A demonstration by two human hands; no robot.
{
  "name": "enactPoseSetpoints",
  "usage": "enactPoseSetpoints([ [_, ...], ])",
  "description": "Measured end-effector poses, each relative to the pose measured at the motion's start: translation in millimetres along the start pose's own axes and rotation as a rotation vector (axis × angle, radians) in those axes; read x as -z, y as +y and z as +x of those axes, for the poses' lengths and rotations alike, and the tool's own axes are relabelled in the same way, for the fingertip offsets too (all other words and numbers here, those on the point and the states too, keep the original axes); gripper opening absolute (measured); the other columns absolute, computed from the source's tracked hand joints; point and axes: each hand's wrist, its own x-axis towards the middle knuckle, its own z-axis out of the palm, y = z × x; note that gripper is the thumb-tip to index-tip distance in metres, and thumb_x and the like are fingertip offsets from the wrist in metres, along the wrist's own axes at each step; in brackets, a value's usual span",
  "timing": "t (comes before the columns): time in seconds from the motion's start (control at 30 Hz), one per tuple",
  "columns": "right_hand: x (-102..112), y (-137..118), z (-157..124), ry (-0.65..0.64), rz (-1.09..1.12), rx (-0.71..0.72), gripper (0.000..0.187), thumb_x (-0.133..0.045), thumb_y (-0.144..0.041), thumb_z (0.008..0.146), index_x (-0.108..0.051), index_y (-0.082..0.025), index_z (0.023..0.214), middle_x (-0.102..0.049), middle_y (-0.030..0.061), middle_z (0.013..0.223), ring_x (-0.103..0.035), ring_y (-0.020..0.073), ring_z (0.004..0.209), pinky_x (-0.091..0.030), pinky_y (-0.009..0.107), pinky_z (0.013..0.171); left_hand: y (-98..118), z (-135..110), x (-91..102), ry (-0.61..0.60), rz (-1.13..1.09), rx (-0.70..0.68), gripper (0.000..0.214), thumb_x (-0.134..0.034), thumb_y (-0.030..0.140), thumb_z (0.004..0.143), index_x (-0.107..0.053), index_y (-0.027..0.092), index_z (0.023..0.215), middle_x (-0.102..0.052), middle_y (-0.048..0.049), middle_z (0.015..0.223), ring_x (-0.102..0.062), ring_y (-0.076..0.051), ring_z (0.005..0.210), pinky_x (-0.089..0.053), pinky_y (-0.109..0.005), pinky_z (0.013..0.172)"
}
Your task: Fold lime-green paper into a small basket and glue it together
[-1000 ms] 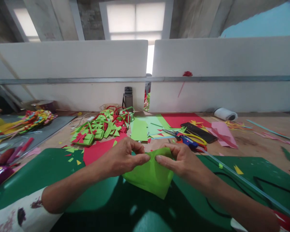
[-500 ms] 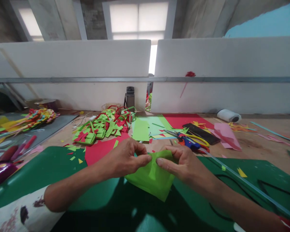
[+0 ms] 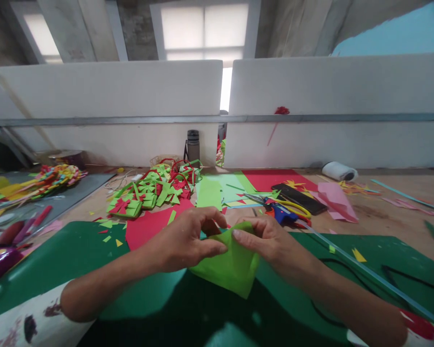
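A sheet of lime-green paper (image 3: pixel 229 270) hangs between my two hands, above a dark green mat (image 3: pixel 144 299). My left hand (image 3: pixel 188 238) has its thumb and fingers about the sheet's upper left edge, with a small gap showing between thumb and fingertips. My right hand (image 3: pixel 265 238) pinches the upper right corner, thumb on the near side and fingers behind. The paper bends slightly at the top, and its lower corner points down. Beyond my hands lies a piece of red paper (image 3: pixel 144 229) with green scraps around it.
Cut green and red paper pieces (image 3: pixel 155 188) are heaped at centre left. Scissors (image 3: pixel 289 209) with blue and yellow handles lie right of centre, beside a black phone (image 3: pixel 298 198). A dark bottle (image 3: pixel 193 147) stands by the white panel. A clear glue stick (image 3: pixel 369 274) crosses the right side.
My left thumb and fingers have parted somewhat at the paper's edge. The right thumb has shifted up a little on the sheet. The view has turned slightly.
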Motion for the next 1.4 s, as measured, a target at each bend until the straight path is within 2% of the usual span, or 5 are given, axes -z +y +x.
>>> enactPoseSetpoints([
  [0.2, 2, 1, 2, 0.025, -0.088, -0.017, 0.031, -0.060, -0.043, 0.075, -0.061, -0.013, 0.067, -0.051, -0.0024, 0.059, -0.043, 0.0083, 0.054, -0.032, 0.022, 0.051, -1, 0, 19.9, -0.178, -0.139, -0.134, 0.029, -0.068, 0.017, 0.070, -0.063, 0.014, 0.098, -0.064, -0.0063, 0.090, -0.058, -0.016, 0.084, -0.047, -0.026, 0.074],
  [0.43, -1, 4, 6, -0.044, -0.024, -0.073, 0.035, -0.062, -0.048, 0.071, -0.063, -0.013, 0.074, -0.057, 0.0009, 0.065, -0.048, 0.0104, 0.057, -0.037, 0.024, 0.055, 1, 0, 22.5, -0.275, 0.060, -0.099, 0.027, -0.067, 0.015, 0.071, -0.065, 0.012, 0.097, -0.063, -0.0037, 0.076, -0.057, -0.013, 0.069, -0.045, -0.020, 0.062],
  [0.63, 0, 6, 5, -0.054, -0.034, -0.070, 0.039, -0.058, -0.052, 0.075, -0.059, -0.013, 0.072, -0.048, -0.0027, 0.061, -0.038, 0.0074, 0.053, -0.028, 0.022, 0.050, -3, 2, 18.7, -0.311, -0.121, 0.002, 0.022, -0.062, 0.016, 0.074, -0.057, 0.012, 0.095, -0.058, 0.0002, 0.069, -0.048, -0.008, 0.057, -0.035, -0.016, 0.050],
  [1.1, -2, 7, 2, -0.036, -0.008, -0.068, 0.039, -0.061, -0.052, 0.071, -0.055, -0.014, 0.064, -0.040, -0.0047, 0.055, -0.031, 0.0065, 0.050, -0.023, 0.021, 0.047, -2, 1, 9.3, -0.140, 0.175, -0.177, 0.010, -0.063, 0.014, 0.073, -0.062, 0.012, 0.084, -0.062, -0.0009, 0.074, -0.055, -0.010, 0.068, -0.043, -0.019, 0.061],
  [1.4, -3, 6, 0, 0.002, 0.180, -0.119, 0.038, -0.068, -0.051, 0.066, -0.062, -0.013, 0.067, -0.057, -0.0009, 0.060, -0.046, 0.0084, 0.052, -0.033, 0.021, 0.049, -4, 5, 7.8, -0.145, -0.019, -0.139, 0.009, -0.064, 0.013, 0.072, -0.063, 0.010, 0.080, -0.059, 0.0001, 0.067, -0.051, -0.008, 0.059, -0.040, -0.016, 0.053],
])
